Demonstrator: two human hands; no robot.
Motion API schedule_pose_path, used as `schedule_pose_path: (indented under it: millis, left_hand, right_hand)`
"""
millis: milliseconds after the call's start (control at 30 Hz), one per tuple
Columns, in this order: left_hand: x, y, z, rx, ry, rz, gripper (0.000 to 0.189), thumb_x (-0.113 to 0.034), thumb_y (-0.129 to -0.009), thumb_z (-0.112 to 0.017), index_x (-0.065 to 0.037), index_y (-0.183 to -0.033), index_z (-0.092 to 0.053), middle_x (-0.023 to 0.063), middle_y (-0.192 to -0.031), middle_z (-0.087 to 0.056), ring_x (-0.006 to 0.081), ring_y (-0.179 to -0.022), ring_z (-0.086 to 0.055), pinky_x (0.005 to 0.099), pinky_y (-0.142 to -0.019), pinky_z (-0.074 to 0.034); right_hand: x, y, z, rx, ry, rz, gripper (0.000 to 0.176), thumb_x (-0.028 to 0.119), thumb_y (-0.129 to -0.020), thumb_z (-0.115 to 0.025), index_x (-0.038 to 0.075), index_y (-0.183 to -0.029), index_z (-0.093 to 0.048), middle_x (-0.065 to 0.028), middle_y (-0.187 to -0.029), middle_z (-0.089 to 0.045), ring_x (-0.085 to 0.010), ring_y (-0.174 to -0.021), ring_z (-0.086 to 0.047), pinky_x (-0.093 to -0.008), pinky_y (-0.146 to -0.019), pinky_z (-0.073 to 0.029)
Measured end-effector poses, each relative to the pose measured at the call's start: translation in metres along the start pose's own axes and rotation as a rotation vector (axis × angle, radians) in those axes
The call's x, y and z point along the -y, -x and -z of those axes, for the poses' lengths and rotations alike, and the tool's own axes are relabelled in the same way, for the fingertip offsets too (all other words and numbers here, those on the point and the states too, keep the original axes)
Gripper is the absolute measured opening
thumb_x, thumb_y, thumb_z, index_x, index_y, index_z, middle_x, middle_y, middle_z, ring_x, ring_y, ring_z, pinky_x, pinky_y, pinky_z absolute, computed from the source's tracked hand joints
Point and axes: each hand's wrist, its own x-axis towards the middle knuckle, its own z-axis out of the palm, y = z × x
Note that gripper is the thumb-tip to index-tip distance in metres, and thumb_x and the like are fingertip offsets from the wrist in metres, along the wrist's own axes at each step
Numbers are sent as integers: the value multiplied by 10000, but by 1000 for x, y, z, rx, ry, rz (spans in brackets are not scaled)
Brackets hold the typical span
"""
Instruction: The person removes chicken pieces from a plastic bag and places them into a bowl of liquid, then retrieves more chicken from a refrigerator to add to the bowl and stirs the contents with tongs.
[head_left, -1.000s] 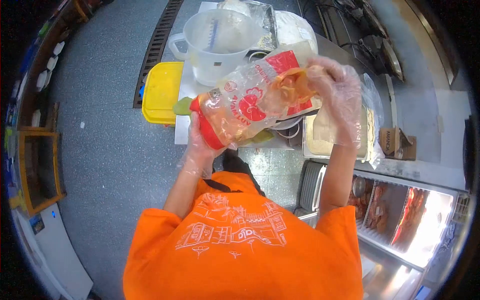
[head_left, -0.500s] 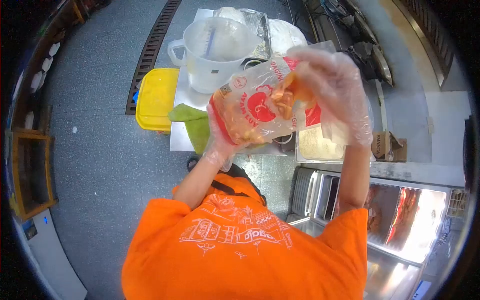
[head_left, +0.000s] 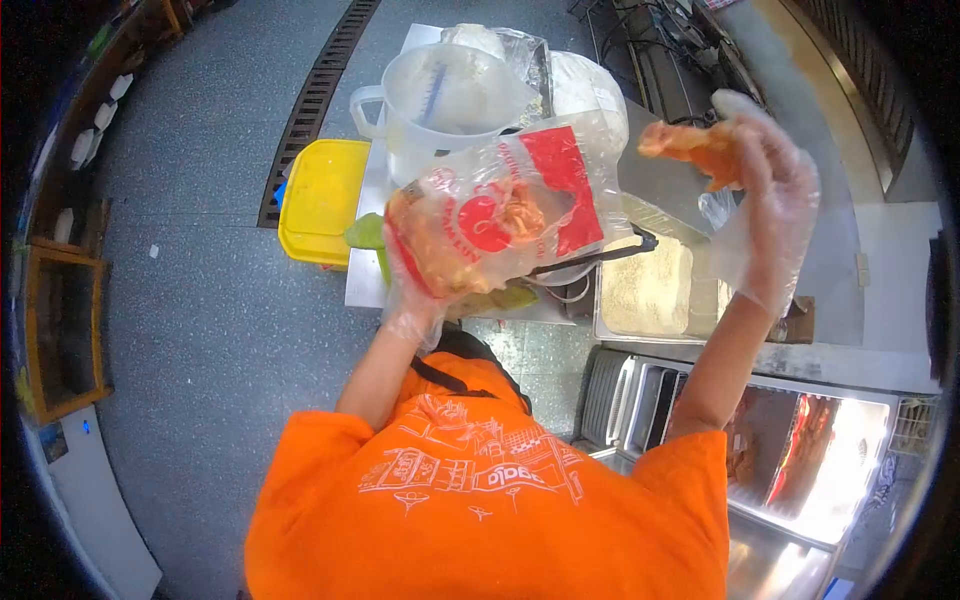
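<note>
A clear plastic bag with red print (head_left: 560,190) holds pale orange meat pieces. My left hand (head_left: 415,295), in a clear glove, grips its lower left end above the metal table. My right hand (head_left: 775,190), gloved too, is raised at the right, apart from the bag, with its fingers closed on an orange-coated meat piece (head_left: 695,150). Below and left of that hand is a tray of pale powder (head_left: 645,285). A green cloth (head_left: 368,232) shows beside the bag's left end.
Behind the bag stands a large translucent measuring jug (head_left: 440,100). A yellow-lidded container (head_left: 325,200) is left of the table (head_left: 365,290). White bags (head_left: 585,85) lie at the back. An open chest with meat (head_left: 800,440) is at the lower right.
My right hand has moved out of the bag to the right, bringing a meat piece with it. The bag, in my left hand, has shifted slightly left, and more of the powder tray shows.
</note>
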Motion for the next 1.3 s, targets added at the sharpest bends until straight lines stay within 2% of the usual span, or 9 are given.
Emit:
schedule_pose_path:
  millis: [133,200,467,767,900,1000,1033,1100,1300]
  left_hand:
    - [-13,9,25,-24,-7,-22,981,-875,-853,-336,-218,-1580,-284,81,-1598,-346,315,-1460,-347,551,-1199,-294]
    - [-19,16,28,-39,-8,-33,993,-882,-844,-346,-218,-1579,-282,83,-1595,-351,315,-1455,-355,546,-1197,-302]
    - [-18,34,30,-55,-46,-22,1040,-908,-807,-384,-218,-1578,-273,88,-1580,-368,313,-1433,-386,529,-1188,-336]
    - [-36,63,-10,-136,-326,-207,1048,-894,-813,-402,-222,-1598,-223,78,-1610,-325,317,-1469,-335,529,-1204,-307]
    - [-37,61,55,-66,74,-248,961,-805,-858,-465,-235,-1595,-231,54,-1640,-269,315,-1499,-275,586,-1214,-247]
    - [-53,79,45,-50,-402,-388,923,-707,-853,-615,-221,-1568,-290,111,-1592,-343,343,-1461,-321,574,-1174,-342]
    - [-61,79,47,94,-134,-237,898,-614,-845,-662,-210,-1562,-302,111,-1585,-350,349,-1450,-340,574,-1155,-371]
    - [-68,78,46,231,135,-106,882,-521,-837,-709,-198,-1557,-314,111,-1579,-358,355,-1438,-359,574,-1136,-400]
    - [-66,95,17,-71,-262,125,816,-224,-764,-660,-106,-1513,-358,130,-1464,-492,338,-1304,-530,474,-1045,-515]
  right_hand:
    - [-11,46,-34,-53,-71,-179,199,217,-931,-720,38,-1003,-769,-93,-849,-749,-162,-761,-706,-303,-693,-538]
    - [-28,59,-53,81,252,105,153,205,-926,-711,69,-958,-773,-133,-830,-743,-224,-778,-709,-337,-731,-536]
    - [-21,93,-146,670,123,-321,183,124,-883,-682,-38,-962,-715,-163,-841,-733,-262,-796,-703,-407,-707,-514]
    - [-62,103,-133,225,-1317,-969,528,62,-765,-524,-115,-1262,-534,-190,-1021,-663,-237,-858,-659,-290,-741,-574]
    - [-89,105,-112,214,-1765,-831,530,90,-756,-565,-84,-1257,-554,-226,-1074,-644,-277,-948,-658,-361,-821,-566]
    - [-122,109,-100,12,-1089,-729,394,141,-822,-565,-50,-1160,-633,-222,-1115,-660,-265,-986,-663,-371,-873,-552]
    - [-124,112,-95,17,-1092,-735,394,141,-822,-565,-50,-1160,-633,-222,-1115,-660,-265,-986,-663,-371,-873,-552]
    - [-117,115,-90,-130,126,-163,305,138,-890,-538,-52,-1071,-693,-210,-1101,-698,-254,-1025,-672,-375,-918,-532]
    - [-52,127,-137,491,-731,-293,170,-18,-875,-576,-42,-947,-728,-127,-926,-735,-201,-899,-688,-325,-855,-520]
